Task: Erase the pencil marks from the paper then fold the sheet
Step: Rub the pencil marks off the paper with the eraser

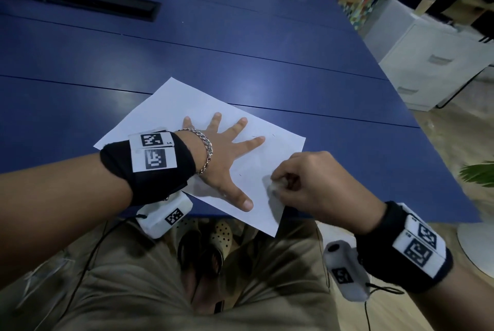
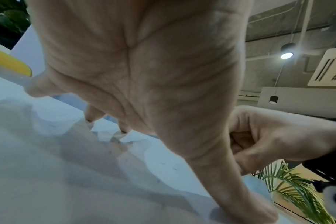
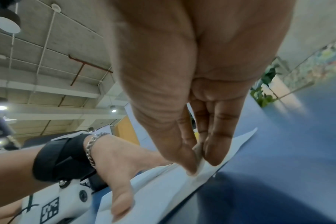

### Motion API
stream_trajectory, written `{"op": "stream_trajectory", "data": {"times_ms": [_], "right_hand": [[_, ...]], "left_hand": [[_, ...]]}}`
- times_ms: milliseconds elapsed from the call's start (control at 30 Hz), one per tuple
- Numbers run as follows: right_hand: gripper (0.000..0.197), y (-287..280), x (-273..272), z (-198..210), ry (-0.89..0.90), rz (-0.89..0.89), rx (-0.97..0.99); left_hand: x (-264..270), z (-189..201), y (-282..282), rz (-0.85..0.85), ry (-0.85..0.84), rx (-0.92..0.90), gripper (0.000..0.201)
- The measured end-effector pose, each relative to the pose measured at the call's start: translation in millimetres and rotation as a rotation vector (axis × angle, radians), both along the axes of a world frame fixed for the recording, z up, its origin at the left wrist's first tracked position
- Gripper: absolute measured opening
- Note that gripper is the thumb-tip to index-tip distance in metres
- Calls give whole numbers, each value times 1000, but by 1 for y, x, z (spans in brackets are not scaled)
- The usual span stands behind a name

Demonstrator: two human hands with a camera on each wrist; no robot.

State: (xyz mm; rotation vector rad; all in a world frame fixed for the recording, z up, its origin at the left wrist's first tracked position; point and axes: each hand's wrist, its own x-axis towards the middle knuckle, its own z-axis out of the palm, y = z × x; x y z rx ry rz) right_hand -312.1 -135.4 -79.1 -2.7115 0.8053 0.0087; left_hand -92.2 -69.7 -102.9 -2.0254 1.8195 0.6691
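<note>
A white sheet of paper (image 1: pixel 165 109) lies askew on the blue table (image 1: pixel 240 44), its near corner hanging over the table's front edge. My left hand (image 1: pixel 222 154) lies flat on the sheet with fingers spread, pressing it down. My right hand (image 1: pixel 299 181) pinches a small white eraser (image 1: pixel 274 186) between thumb and fingers and holds it against the paper near the sheet's right side. A few faint pencil marks (image 1: pixel 256 136) show beyond the left fingertips. In the right wrist view the eraser (image 3: pixel 199 160) sits between thumb tip and fingertips, touching the paper (image 3: pixel 163 191).
A black cable tray slot (image 1: pixel 101 7) runs across the far left of the table. A white drawer cabinet (image 1: pixel 433 63) stands off the table's right side, with a plant (image 1: pixel 478 173) beside the edge. My legs and sandals show below the front edge.
</note>
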Motion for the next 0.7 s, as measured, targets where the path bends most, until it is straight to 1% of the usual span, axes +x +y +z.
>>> {"op": "stream_trajectory", "data": {"times_ms": [67, 133, 167, 267, 367, 467, 600, 667, 700], "right_hand": [[9, -6, -10, 0, -61, -95, 12], [8, -3, -16, -2, -81, -114, 23], [7, 1, -18, -3, -75, -108, 31], [6, 2, -23, -5, -65, -110, 28], [8, -1, -26, -4, -52, -108, 27], [12, -3, -23, 2, -14, -88, 55], [15, -10, -6, 7, -88, -81, 28], [13, -11, 3, 4, -78, -33, 22], [13, -11, 7, 1, -59, -11, 35]], "left_hand": [[1, 5, 1, 5, 17, -43, 147], [5, 14, 1, 19, 36, -80, 148], [9, 19, 1, 16, 31, -95, 146], [26, 31, -1, -9, -52, -121, 127], [36, 30, 3, -46, -98, -117, 109], [37, 24, 9, -63, -98, -114, 100], [29, 26, 5, -72, 6, -177, 101], [21, 28, -1, -104, 40, -187, 107], [16, 28, -3, -110, 33, -159, 111]]}}
